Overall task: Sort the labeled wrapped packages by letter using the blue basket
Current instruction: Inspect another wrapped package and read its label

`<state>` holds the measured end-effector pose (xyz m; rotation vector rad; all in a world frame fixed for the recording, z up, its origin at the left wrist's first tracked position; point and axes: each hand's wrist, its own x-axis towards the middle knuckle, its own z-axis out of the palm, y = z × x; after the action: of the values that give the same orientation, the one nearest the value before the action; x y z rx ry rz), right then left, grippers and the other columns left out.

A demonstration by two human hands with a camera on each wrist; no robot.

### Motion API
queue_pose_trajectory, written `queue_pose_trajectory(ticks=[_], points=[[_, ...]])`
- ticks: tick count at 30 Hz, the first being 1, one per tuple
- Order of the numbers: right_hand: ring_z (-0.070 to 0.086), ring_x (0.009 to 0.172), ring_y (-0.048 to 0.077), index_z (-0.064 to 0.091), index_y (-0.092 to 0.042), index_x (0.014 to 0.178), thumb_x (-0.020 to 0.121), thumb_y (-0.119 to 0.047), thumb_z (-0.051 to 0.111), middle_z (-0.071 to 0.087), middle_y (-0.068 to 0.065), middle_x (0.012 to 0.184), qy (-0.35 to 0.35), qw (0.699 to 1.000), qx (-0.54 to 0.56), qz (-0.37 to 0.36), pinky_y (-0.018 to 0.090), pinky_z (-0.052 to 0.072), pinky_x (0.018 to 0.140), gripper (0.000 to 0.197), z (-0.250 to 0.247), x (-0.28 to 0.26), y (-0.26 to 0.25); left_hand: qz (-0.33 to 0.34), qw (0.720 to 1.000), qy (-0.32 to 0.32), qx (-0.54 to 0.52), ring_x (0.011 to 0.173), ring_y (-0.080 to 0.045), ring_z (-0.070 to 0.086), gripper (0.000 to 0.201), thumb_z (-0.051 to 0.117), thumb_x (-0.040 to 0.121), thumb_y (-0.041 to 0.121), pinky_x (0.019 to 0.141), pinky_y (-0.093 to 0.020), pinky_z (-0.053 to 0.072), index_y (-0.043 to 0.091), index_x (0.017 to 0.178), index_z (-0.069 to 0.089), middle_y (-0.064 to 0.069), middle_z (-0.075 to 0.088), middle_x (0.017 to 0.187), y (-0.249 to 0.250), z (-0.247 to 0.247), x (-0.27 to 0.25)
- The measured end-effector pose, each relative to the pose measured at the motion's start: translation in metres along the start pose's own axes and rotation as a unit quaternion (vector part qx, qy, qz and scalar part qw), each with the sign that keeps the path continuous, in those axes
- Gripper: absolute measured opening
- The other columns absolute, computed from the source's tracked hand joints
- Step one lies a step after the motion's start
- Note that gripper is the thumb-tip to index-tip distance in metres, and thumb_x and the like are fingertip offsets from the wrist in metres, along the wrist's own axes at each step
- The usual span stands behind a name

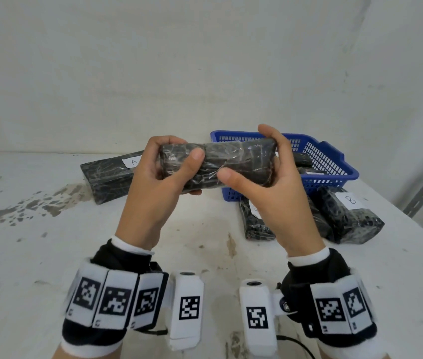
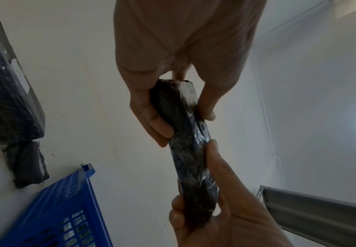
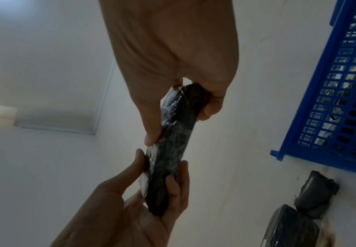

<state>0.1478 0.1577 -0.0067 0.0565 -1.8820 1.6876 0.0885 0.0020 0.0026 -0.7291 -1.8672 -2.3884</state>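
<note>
We grip one black package (image 1: 216, 165) with curled left hand (image 1: 156, 177) and right hand (image 1: 264, 182); one blue basket (image 1: 334, 161) far right, four packages on the table.

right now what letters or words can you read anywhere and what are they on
"A" on a white label on the long package at the left of the table.
"B" on a white label on the package at the right, in front of the blue basket.
Label on the package beside it: mostly hidden, unreadable.
Held package: no label visible.
Wristband squares: patterns, no text.
</note>
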Motion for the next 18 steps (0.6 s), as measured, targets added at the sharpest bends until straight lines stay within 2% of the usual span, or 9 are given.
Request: queue_pose_trajectory(ticks=[2, 5, 6, 8, 10, 12, 14, 16, 18], points=[[0.068, 0.109, 0.007, 0.041, -0.036, 0.14, 0.068, -0.034, 0.085, 0.063, -0.006, 0.126, -0.001, 1.0, -0.013, -0.011, 0.028, 0.057, 0.092, 0.084, 0.0019, -0.0012, -0.0004, -0.004, 1.0, 0.009, -0.003, 0.087, -0.027, 0.071, 0.046, 0.071, 0.073, 0.036, 0.074, -0.037, 0.059, 0.016, 0.11, 0.055, -0.014, 0.073, 0.102, -0.0018, -0.0019, 0.0012], [0.068, 0.107, 0.005, 0.042, -0.034, 0.139, 0.068, -0.033, 0.085, 0.062, -0.009, 0.123, 0.01, 0.999, -0.02, -0.029, 0.024, 0.057, 0.088, 0.083, 0.003, -0.0017, -0.0001, -0.036, 0.999, 0.015, 0.003, 0.101, -0.025, 0.07, 0.063, 0.081, 0.07, 0.049, 0.091, -0.044, 0.054, 0.012, 0.116, 0.06, -0.007, 0.073, 0.108, -0.0043, -0.0012, 0.0025], [0.068, 0.108, 0.007, 0.043, -0.035, 0.139, 0.068, -0.035, 0.084, 0.062, -0.008, 0.124, 0.008, 0.999, -0.024, -0.03, 0.024, 0.057, 0.088, 0.082, 0.0026, -0.0015, -0.0003, -0.048, 0.999, 0.013, 0.005, 0.101, -0.024, 0.07, 0.064, 0.081, 0.069, 0.051, 0.09, -0.042, 0.054, 0.011, 0.116, 0.062, -0.004, 0.074, 0.108, -0.0047, -0.0009, 0.0029], [0.068, 0.107, 0.008, 0.045, -0.037, 0.137, 0.071, -0.038, 0.081, 0.064, -0.004, 0.125, 0.003, 0.999, -0.016, -0.027, 0.024, 0.057, 0.086, 0.075, 0.002, -0.001, -0.0012, -0.062, 0.998, 0.005, 0.009, 0.093, -0.023, 0.072, 0.057, 0.077, 0.073, 0.048, 0.075, -0.034, 0.056, 0.014, 0.115, 0.062, -0.002, 0.074, 0.105, -0.0039, -0.0013, 0.003], [0.068, 0.096, 0.004, 0.051, -0.038, 0.131, 0.079, -0.038, 0.075, 0.069, -0.004, 0.116, 0.009, 1.0, 0.013, -0.018, 0.021, 0.054, 0.077, 0.057, 0.0015, 0.0001, -0.0018, -0.066, 0.998, -0.009, 0.019, 0.077, -0.022, 0.072, 0.044, 0.065, 0.077, 0.049, 0.057, -0.029, 0.05, 0.02, 0.11, 0.059, -0.002, 0.074, 0.099, -0.0018, -0.0019, 0.0023], [0.065, 0.082, 0.001, 0.055, -0.035, 0.125, 0.087, -0.032, 0.07, 0.069, -0.006, 0.102, 0.018, 0.999, 0.036, -0.018, 0.017, 0.05, 0.071, 0.041, 0.0004, 0.0014, -0.0018, -0.069, 0.997, -0.016, 0.013, 0.066, -0.019, 0.065, 0.04, 0.061, 0.08, 0.049, 0.051, -0.027, 0.044, 0.019, 0.106, 0.058, -0.004, 0.071, 0.093, -0.0001, -0.0017, 0.0015], [0.062, 0.077, 0.002, 0.055, -0.033, 0.125, 0.09, -0.028, 0.067, 0.067, -0.004, 0.098, 0.025, 0.998, 0.049, -0.018, 0.017, 0.051, 0.071, 0.037, 0.0001, 0.0027, -0.0004, -0.065, 0.998, -0.016, -0.011, 0.068, -0.021, 0.061, 0.038, 0.066, 0.082, 0.042, 0.053, -0.027, 0.046, 0.014, 0.107, 0.058, -0.007, 0.069, 0.092, -0.0005, -0.0014, 0.0024], [0.066, 0.078, 0.006, 0.056, -0.029, 0.127, 0.086, -0.036, 0.065, 0.069, 0.001, 0.101, 0.036, 0.997, 0.063, -0.005, 0.022, 0.055, 0.074, 0.042, 0.0001, 0.0047, 0.0006, -0.056, 0.998, -0.015, -0.036, 0.075, -0.024, 0.062, 0.034, 0.069, 0.084, 0.035, 0.063, -0.03, 0.052, 0.012, 0.108, 0.059, -0.011, 0.069, 0.097, -0.0017, -0.0026, 0.0043], [0.071, 0.08, 0.009, 0.059, -0.024, 0.123, 0.081, -0.039, 0.064, 0.072, 0.005, 0.105, 0.042, 0.996, 0.076, 0.006, 0.026, 0.058, 0.079, 0.045, -0.0013, 0.0068, 0.0017, -0.044, 0.997, -0.018, -0.052, 0.085, -0.023, 0.064, 0.031, 0.064, 0.085, 0.034, 0.072, -0.032, 0.053, 0.014, 0.108, 0.06, -0.013, 0.068, 0.106, -0.0026, -0.0036, 0.0053]])
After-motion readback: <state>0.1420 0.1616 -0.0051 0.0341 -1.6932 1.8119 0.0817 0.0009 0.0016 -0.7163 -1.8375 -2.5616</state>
